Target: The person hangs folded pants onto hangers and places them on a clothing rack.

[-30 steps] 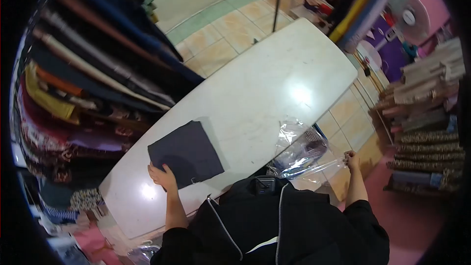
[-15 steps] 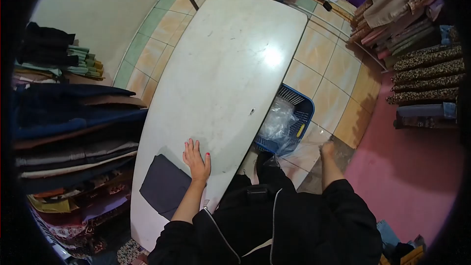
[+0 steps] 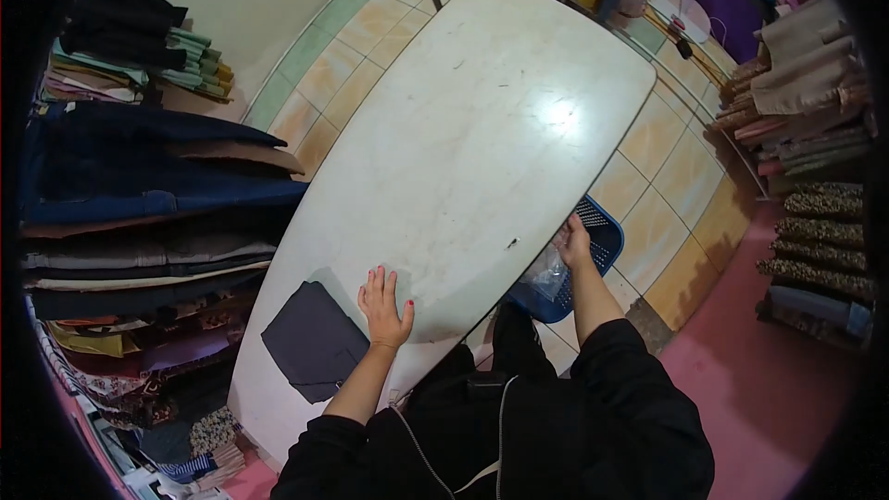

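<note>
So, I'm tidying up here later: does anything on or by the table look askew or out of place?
Nothing spilled or broken. The folded dark cloth lies crooked to the table edge, beside the flat left hand. The right hand is at the blue basket on the floor.

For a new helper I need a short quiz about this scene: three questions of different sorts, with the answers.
1. True or false: the left hand lies flat on the dark folded cloth.
2. The right hand is at: A) the blue basket; B) a fabric stack; C) the cloth.
3. Fill in: the basket stands on the ___ beside the table.
Key: 1 false, it lies on the bare table beside the cloth; 2 A; 3 floor.
</note>
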A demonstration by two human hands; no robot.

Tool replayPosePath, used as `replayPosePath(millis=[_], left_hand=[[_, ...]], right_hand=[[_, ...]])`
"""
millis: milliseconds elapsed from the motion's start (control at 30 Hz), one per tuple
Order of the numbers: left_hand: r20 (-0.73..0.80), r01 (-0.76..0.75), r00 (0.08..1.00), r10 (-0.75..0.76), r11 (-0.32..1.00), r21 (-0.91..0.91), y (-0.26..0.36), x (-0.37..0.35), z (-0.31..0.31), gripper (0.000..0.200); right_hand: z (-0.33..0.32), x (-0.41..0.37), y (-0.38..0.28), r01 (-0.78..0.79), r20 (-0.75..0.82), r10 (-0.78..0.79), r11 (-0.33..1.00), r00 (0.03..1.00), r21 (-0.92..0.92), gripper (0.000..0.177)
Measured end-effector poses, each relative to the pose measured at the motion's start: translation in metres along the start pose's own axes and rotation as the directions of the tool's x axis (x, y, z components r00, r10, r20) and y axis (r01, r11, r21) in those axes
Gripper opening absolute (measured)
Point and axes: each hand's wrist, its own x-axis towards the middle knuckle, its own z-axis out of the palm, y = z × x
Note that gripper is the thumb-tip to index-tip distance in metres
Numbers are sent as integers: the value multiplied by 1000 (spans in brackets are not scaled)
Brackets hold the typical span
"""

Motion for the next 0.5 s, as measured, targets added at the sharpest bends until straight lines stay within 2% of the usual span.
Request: replayPosePath(millis=[33, 133, 200, 233, 267, 300, 333, 433, 500], left_hand=[[4, 4, 1000, -4, 1000, 2, 0, 0, 0, 68], [-1, 2, 1000, -2, 1000, 7, -1, 1, 0, 68], [5, 5, 1000, -5, 1000, 10, -2, 1, -1, 68], [8, 7, 1000, -7, 1000, 13, -2, 1, -2, 68], [17, 12, 1000, -12, 1000, 14, -3, 2, -2, 69], [26, 19, 999, -19, 1000, 15, -4, 2, -1, 69], [34, 27, 999, -27, 1000, 16, -4, 1, -1, 69], [9, 10, 1000, -10, 999, -38, -4, 1, -4, 71], [33, 16, 999, -15, 999, -48, -4, 2, -6, 70]], right_hand=[[-4, 2, -2, -11, 16, 11, 1000, 1000, 27, 16], [-38, -1, 4, -58, -117, 50, 996, 992, -65, 16], [-61, -7, 16, -115, -297, 51, 973, 953, -200, 15], [-100, 9, 38, -137, -385, -7, 928, 923, -347, 16], [-141, 27, 63, -171, -457, -81, 859, 886, -483, 16], [-167, 25, 75, -199, -446, -205, 684, 871, -702, 17], [-179, 23, 82, -226, -395, -323, 453, 860, -862, 19], [-145, -2, 68, -486, -660, -375, 461, 651, -742, 28], [-126, 0, 59, -625, -671, -336, 247, 662, -740, 34]])
